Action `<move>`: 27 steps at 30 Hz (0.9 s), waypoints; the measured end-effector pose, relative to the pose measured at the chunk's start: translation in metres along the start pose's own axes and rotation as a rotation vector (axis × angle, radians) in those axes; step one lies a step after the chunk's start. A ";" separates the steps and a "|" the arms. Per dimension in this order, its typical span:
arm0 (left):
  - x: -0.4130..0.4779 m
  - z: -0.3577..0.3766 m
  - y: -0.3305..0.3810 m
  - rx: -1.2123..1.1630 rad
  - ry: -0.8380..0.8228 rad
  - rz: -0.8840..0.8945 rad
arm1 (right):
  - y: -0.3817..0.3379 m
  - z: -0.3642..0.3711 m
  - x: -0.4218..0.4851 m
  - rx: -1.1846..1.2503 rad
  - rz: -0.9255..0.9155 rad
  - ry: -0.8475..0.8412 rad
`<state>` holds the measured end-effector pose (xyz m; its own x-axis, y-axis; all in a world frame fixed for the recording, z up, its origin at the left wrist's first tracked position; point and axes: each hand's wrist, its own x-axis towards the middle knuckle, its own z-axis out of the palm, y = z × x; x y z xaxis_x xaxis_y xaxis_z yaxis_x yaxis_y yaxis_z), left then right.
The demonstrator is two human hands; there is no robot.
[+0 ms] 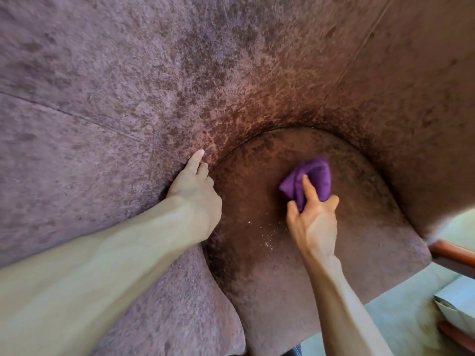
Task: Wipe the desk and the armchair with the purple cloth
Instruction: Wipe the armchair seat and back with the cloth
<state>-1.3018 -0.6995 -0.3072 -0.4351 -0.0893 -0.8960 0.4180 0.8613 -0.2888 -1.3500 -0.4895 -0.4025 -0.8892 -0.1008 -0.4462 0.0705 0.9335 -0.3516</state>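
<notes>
The armchair [159, 80] fills the head view, covered in mottled brown-purple plush. Its seat cushion [334, 258] lies at the lower middle, with pale crumbs scattered near its centre. My right hand [312, 222] is over the seat and grips the bunched purple cloth [309, 179], which rests on the cushion near its back edge. My left hand [196, 191] presses against the inner side of the left armrest, index finger stretched out and the other fingers curled, holding nothing. The desk is out of view.
A reddish wooden chair leg or rail [452, 253] shows at the right edge. Below it lies pale carpet [401, 314] and a white paper or bag [455, 304] at the lower right corner.
</notes>
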 end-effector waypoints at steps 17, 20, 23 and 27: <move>-0.005 0.002 0.001 -0.015 0.055 -0.004 | 0.029 0.005 -0.046 0.173 0.205 -0.280; -0.004 0.001 0.003 -0.014 0.065 -0.005 | 0.028 0.011 -0.056 0.170 0.158 -0.398; 0.003 0.001 0.012 -0.090 0.088 0.001 | 0.032 0.011 -0.060 0.249 0.154 -0.239; 0.010 0.014 0.062 -0.372 0.109 -0.041 | 0.032 0.016 -0.068 0.151 0.108 -0.464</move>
<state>-1.2693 -0.6537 -0.3383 -0.5362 -0.0905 -0.8392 0.0892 0.9826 -0.1630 -1.2797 -0.4583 -0.3961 -0.5807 -0.1808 -0.7938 0.2467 0.8901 -0.3833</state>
